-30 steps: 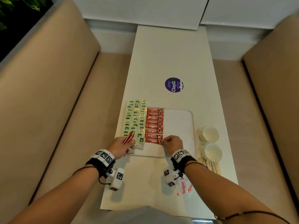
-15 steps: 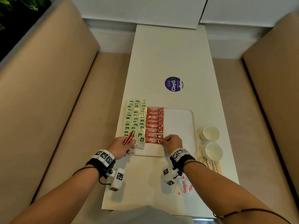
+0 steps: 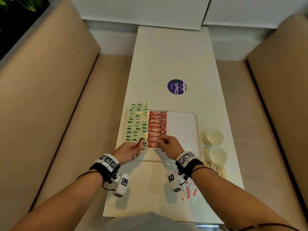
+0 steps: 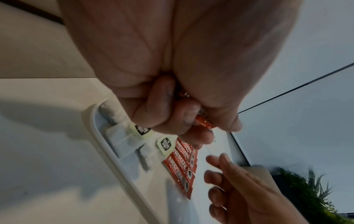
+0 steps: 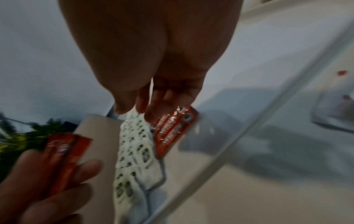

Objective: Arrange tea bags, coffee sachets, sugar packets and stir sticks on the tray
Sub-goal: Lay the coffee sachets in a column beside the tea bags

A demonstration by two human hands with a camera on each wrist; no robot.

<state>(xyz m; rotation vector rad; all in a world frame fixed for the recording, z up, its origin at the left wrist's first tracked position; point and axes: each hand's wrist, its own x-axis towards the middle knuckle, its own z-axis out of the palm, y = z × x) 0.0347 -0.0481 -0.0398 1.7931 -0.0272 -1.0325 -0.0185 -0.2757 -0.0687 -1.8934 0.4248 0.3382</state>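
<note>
A white tray (image 3: 183, 130) holds rows of green tea bags (image 3: 136, 122) at its left and a column of red coffee sachets (image 3: 157, 125) beside them. My left hand (image 3: 128, 150) grips a few more red sachets (image 3: 137, 144) at the tray's near left corner; the left wrist view shows its fingers (image 4: 182, 118) curled round them (image 4: 203, 121). My right hand (image 3: 168, 144) hovers over the nearest laid sachets with loose fingers (image 5: 145, 106) holding nothing. Whether they touch the sachets (image 5: 172, 128) is blurred. Sugar packets (image 3: 190, 192) and wooden stir sticks (image 3: 215, 169) lie on the table.
Two white cups (image 3: 214, 135) (image 3: 217, 154) stand right of the tray. A purple round sticker (image 3: 176, 86) marks the table further back. Beige benches flank the narrow white table on both sides. The tray's right half (image 3: 181, 124) is bare.
My right hand has shifted slightly left and forward over the nearest sachets, and its fingers have loosened. My left hand still holds its sachets in the same place.
</note>
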